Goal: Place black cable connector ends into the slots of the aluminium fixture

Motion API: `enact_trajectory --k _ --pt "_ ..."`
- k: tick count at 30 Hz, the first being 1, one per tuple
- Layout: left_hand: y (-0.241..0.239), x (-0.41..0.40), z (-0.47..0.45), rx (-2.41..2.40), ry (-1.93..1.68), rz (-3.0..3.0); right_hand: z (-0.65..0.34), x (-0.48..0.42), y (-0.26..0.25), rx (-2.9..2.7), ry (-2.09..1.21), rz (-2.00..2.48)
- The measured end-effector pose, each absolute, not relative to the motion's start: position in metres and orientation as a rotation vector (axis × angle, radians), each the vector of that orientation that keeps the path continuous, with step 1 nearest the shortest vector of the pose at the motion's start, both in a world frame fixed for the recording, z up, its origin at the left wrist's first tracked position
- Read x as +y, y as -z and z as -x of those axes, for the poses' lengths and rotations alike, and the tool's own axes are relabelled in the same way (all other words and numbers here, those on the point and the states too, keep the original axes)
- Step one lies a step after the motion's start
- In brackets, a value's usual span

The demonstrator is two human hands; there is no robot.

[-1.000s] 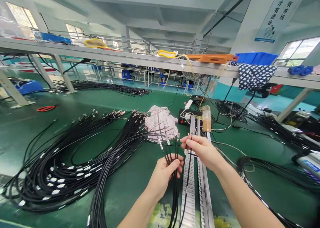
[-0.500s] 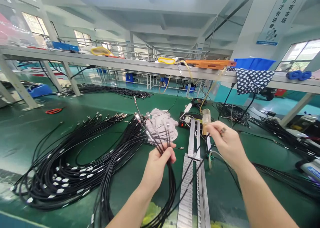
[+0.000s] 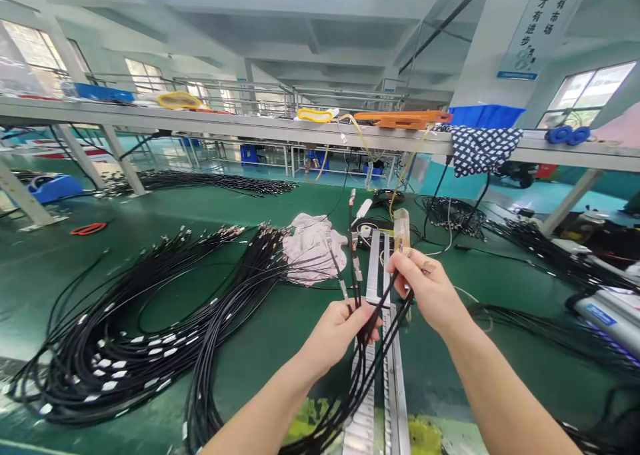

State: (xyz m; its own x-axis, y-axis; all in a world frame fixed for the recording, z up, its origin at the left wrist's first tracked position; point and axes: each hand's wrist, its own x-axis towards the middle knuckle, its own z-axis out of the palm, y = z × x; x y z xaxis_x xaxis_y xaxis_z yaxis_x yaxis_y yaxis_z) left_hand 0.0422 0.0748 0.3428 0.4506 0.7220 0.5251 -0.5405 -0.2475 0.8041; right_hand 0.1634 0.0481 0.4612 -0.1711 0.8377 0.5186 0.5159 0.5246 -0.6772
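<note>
My left hand (image 3: 347, 332) is closed around several thin black cables (image 3: 356, 368), whose white-labelled ends stick up above the fingers. Close by on the right, my right hand (image 3: 423, 285) pinches a black cable (image 3: 386, 298) between thumb and fingertips. Just above those fingertips stands a small translucent, yellowish block (image 3: 401, 225). Below both hands runs a slotted metal rail (image 3: 397, 382), and the cables hang across it. A crumpled pale pink cloth (image 3: 313, 245) lies left of the hands.
A large loop of black cables (image 3: 120, 375) with white tags covers the left of the green table (image 3: 240, 388). More cables (image 3: 540, 248) lie at the right, near a silver device (image 3: 610, 315). A raised shelf (image 3: 240, 114) crosses the back, holding a blue bin (image 3: 485, 115) and a checked cloth (image 3: 483, 150).
My left hand has moved right with its cables, closer to my right hand. My right hand now holds its cable slightly below the block. The whole view has shifted a little.
</note>
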Motion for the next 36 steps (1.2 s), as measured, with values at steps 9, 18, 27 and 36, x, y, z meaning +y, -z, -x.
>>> enact_trajectory --k 9,18,27,36 --pt "-0.346 0.08 -0.049 0.21 -1.057 -1.588 -0.162 0.04 -0.465 -1.653 -0.564 1.001" --pt "-0.341 0.083 -0.042 0.289 -1.126 -1.64 -0.178 0.032 -0.47 -1.577 -0.502 0.996" --pt "-0.34 0.08 -0.033 0.43 -1.064 -2.061 -0.159 0.013 -0.488 -1.73 -0.596 0.927" --pt "-0.34 0.104 -0.005 0.42 -1.46 -2.143 -0.152 0.02 -0.501 -2.392 -0.148 1.325"
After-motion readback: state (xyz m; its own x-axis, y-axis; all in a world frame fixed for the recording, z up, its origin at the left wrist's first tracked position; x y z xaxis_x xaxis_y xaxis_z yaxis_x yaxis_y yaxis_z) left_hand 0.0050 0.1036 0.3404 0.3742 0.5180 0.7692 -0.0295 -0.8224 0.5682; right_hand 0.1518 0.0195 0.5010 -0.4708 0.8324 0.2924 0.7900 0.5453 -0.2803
